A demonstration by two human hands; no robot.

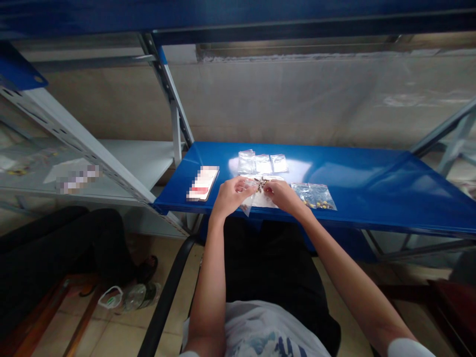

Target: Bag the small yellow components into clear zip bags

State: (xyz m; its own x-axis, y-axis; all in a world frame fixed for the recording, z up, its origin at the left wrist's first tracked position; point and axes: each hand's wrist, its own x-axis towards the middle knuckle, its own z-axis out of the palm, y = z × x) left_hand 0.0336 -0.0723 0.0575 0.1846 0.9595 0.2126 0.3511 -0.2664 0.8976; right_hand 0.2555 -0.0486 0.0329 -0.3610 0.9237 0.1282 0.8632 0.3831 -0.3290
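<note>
My left hand (231, 196) is closed on the edge of a small clear plastic bag (247, 207), which hangs down near the front edge of the blue shelf. A small pile of metal pieces (261, 182), like short pins or screws, lies on a white sheet (266, 200) between my hands. Over the right side of this pile, my right hand (281, 193) has its fingers pinched together; what they hold is hidden. Behind the pile lie flat clear zip bags (263, 163). Filled zip bags (320, 197) with small yellow and dark pieces lie right of my right hand.
A white booklet or box (207, 179), partly blurred out, lies at the left of the blue shelf (368, 188). Metal posts (85, 148) rise on the left. A person's dark-clad leg (107, 243) and a plastic bottle (139, 296) are below, beside a black armrest (167, 292).
</note>
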